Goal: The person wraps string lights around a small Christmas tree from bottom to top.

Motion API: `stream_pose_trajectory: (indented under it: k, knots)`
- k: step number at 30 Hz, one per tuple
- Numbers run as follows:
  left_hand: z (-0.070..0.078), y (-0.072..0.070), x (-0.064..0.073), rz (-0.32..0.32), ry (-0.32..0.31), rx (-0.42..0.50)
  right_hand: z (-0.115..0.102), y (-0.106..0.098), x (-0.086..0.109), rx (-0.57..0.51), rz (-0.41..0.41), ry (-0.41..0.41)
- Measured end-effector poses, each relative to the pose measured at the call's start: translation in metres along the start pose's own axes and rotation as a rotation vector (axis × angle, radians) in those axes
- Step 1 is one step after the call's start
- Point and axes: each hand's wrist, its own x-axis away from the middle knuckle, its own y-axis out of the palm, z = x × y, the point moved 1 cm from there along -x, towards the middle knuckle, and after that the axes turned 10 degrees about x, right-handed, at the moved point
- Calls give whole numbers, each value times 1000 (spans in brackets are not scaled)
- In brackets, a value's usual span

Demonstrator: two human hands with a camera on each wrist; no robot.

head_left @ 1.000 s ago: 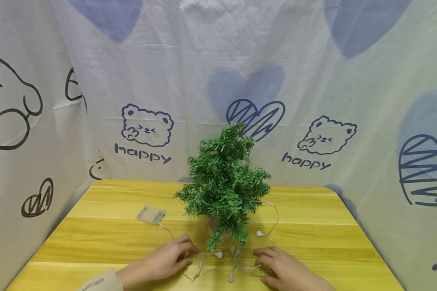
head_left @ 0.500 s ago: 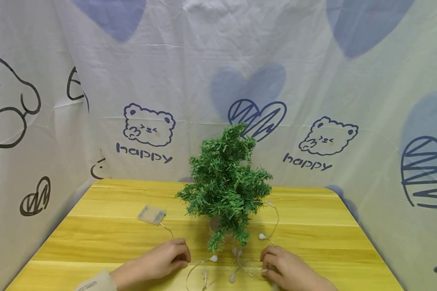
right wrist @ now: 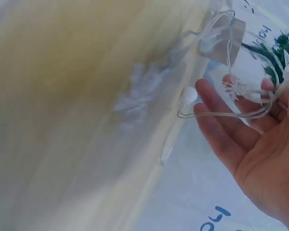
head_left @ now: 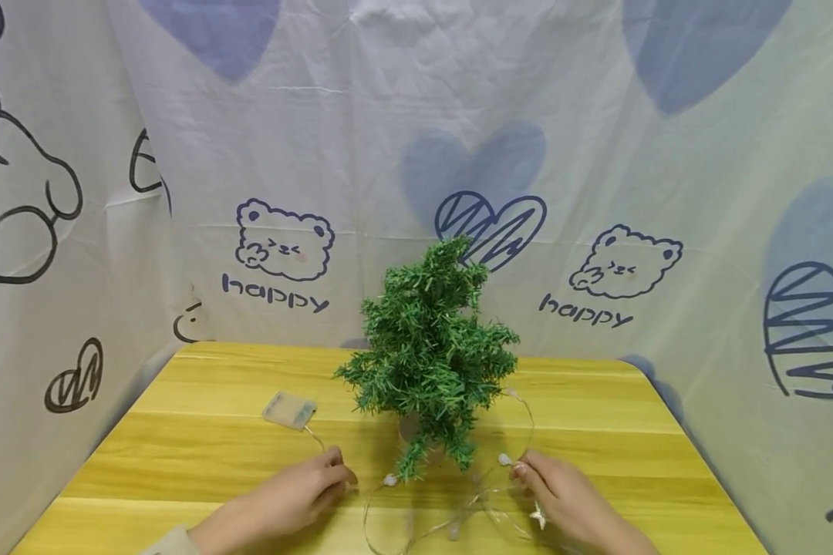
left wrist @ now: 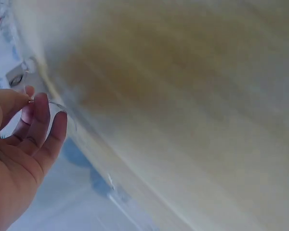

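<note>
In the head view, a small green artificial Christmas tree (head_left: 430, 354) stands upright at the middle of the table. A string of lights, with a round white bulb (head_left: 389, 480), lies looped in front of it. To the left of the tree my left hand (head_left: 288, 493) pinches the thin clear wire (left wrist: 55, 103) between thumb and fingertip, as the left wrist view shows. My right hand (head_left: 572, 501), on the other side, grips several loops of the light string (right wrist: 231, 114). A clear star (head_left: 538, 516) hangs by that hand. The palm hides part of the wire in the head view.
A flat translucent battery box (head_left: 289, 410) lies behind my left hand, its lead running toward that hand. The yellow wood-grain table (head_left: 201, 385) meets a white printed curtain (head_left: 361, 154) at the back and sides. In the right wrist view, the tree's pale base (right wrist: 224, 41) shows.
My left hand has drawn back to the left, pulling a wider loop of wire. My right hand has shifted slightly right and grips loops with the star showing. The tree stays put.
</note>
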Motion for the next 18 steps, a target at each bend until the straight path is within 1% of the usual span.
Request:
stream_pose_trajectory:
  k: [2, 4, 6, 8, 10, 13, 14, 16, 18]
  knots:
    - [0, -6, 2, 30, -7, 6, 1, -3, 0, 21, 50, 14]
    - [-1, -13, 5, 67, -33, -5, 1, -7, 0, 31, 84, 39]
    - [-1, -20, 7, 107, -66, -21, 2, -11, 1, 38, 97, 84]
    - [-1, -27, 9, 159, -81, -45, 3, -16, 1, 32, 100, 124]
    - [-2, -35, 11, 211, -75, -73, 3, -21, 1, 28, 100, 164]
    - [-3, -44, 15, 292, -38, -105, 3, -28, 3, 36, 110, 205]
    - [-4, -47, 16, 312, -29, -105, 4, -30, 3, 36, 111, 217]
    - [-4, -53, 19, 346, -29, -88, 4, -35, 4, 46, 117, 232]
    - [-4, -59, 21, 363, -51, -50, 6, -40, 6, 61, 132, 231]
